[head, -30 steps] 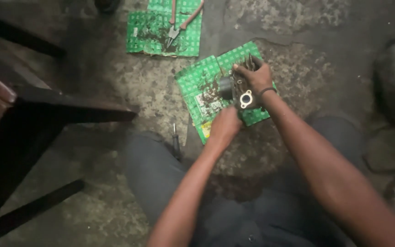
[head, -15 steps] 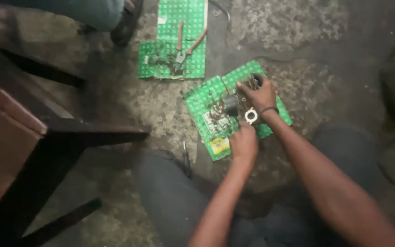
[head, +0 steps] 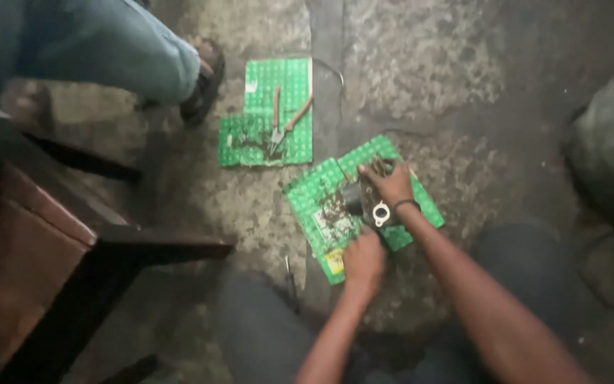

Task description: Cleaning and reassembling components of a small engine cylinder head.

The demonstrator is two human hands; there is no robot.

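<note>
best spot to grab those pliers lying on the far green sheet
Probably by the two orange handles of the pliers, coming from above at the far end. They lie flat on the green sheet, handles splayed apart and pointing away from the person, nose toward the near edge amid dark debris. Closing the handles together should give a firm grip.

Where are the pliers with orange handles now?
In the head view, the pliers lie on the far green cardboard sheet, beyond and left of both hands, near another person's shoe.
</note>
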